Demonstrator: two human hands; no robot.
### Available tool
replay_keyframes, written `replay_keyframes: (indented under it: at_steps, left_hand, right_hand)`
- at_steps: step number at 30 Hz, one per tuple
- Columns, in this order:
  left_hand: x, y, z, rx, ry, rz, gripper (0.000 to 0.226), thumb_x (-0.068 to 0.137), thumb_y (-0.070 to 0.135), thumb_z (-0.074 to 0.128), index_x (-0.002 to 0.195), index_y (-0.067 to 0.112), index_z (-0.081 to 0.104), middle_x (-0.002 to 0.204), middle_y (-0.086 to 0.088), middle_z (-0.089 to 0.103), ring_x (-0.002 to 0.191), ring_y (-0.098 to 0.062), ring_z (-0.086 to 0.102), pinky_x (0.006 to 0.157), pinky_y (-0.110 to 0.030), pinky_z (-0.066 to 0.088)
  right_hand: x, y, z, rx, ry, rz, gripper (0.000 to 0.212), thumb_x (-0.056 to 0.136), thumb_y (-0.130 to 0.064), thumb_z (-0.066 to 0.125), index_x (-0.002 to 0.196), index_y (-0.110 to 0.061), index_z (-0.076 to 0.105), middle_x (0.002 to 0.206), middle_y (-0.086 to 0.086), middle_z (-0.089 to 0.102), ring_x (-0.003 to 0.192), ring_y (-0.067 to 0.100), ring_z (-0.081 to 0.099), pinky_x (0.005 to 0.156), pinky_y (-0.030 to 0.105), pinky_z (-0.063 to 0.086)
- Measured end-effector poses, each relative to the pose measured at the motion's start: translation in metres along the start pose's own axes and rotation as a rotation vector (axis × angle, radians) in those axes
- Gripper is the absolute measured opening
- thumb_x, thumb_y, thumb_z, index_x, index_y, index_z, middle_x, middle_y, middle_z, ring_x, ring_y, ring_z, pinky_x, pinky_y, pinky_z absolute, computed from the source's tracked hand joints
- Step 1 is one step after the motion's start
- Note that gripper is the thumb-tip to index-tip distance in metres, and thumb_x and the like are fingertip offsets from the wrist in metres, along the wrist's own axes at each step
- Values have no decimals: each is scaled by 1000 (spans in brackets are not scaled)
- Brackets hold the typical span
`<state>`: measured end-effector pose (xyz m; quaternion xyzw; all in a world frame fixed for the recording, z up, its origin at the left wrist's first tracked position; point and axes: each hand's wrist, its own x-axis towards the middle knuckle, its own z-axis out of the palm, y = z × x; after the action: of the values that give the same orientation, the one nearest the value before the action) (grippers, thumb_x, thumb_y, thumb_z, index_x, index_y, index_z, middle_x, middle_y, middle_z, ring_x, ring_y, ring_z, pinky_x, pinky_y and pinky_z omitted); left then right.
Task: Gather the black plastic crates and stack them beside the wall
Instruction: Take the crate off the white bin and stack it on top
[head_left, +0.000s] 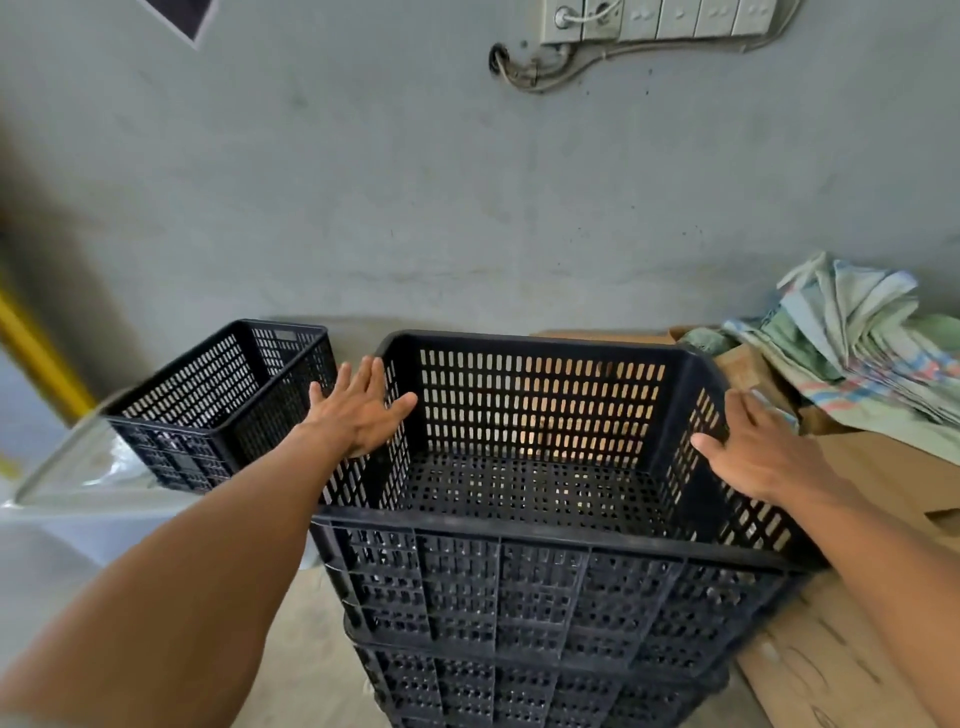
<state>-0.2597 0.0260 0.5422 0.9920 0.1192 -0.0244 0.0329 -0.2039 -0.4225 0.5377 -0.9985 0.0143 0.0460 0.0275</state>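
Note:
A large black plastic crate (545, 587) with slotted walls stands in front of me, on top of at least one more black crate (519, 686), close to the grey wall (415, 208). My left hand (358, 410) hovers with spread fingers over the top crate's left rim, holding nothing. My right hand (758, 452) is spread at the right rim, fingers apart and not closed on it. A smaller black crate (218, 405) stands to the left by the wall.
Flattened cardboard (857, 649) lies to the right of the stack, with folded woven sacks (857, 348) piled behind it. A clear plastic container (78, 488) sits at the left under the smaller crate. Switches and cables (649, 31) hang on the wall above.

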Motion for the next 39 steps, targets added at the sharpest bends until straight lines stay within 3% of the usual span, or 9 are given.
replay_keyframes:
  at_steps: [5, 9, 17, 23, 28, 39]
  left_hand:
    - [-13, 5, -12, -41, 15, -88, 84, 91, 69, 2, 154, 16, -10, 161, -4, -14, 148, -24, -13, 111, -60, -10]
    - [-32, -12, -28, -57, 73, -153, 79, 94, 63, 5, 155, 13, -6, 162, -7, -12, 148, -26, -10, 113, -59, -9]
    - [-61, -139, -54, -95, 79, -418, 78, 97, 60, 10, 156, 12, 1, 163, -5, -7, 149, -26, -7, 112, -60, -9]
    - [-48, -269, -57, -81, 44, -495, 77, 97, 61, 11, 156, 12, 0, 163, -7, -7, 149, -27, -6, 111, -61, -10]
    - [-32, -369, -65, -87, 8, -535, 75, 98, 58, 12, 156, 12, 0, 163, -9, -9, 149, -29, -9, 113, -63, -9]
    - [62, -472, -51, -168, 4, -575, 75, 97, 58, 10, 155, 12, -4, 162, -9, -11, 148, -29, -13, 113, -62, -10]
  right_hand:
    - [-5, -14, -10, -124, -28, 37, 86, 90, -73, 16, 154, -23, -11, 163, -1, -12, 149, 32, 2, 113, 65, 12]
    - [-4, -71, -27, -30, -10, -75, 85, 90, -72, 14, 154, -23, -12, 163, 2, -9, 149, 32, 0, 115, 63, 12]
    - [-22, -286, -57, 36, 56, -422, 79, 94, -67, 12, 156, -20, -4, 164, 4, -3, 149, 31, 4, 116, 60, 13]
    - [-46, -476, -57, 109, 47, -653, 74, 98, -60, 16, 156, -16, 2, 164, 2, 1, 150, 27, 5, 118, 54, 13]
    - [-57, -594, -34, 48, -42, -661, 74, 98, -59, 17, 156, -14, 5, 164, 5, 8, 148, 29, 15, 114, 54, 23]
    - [13, -731, 7, -13, -156, -630, 78, 96, -64, 12, 156, -18, -2, 164, 3, -1, 150, 27, 6, 118, 53, 16]
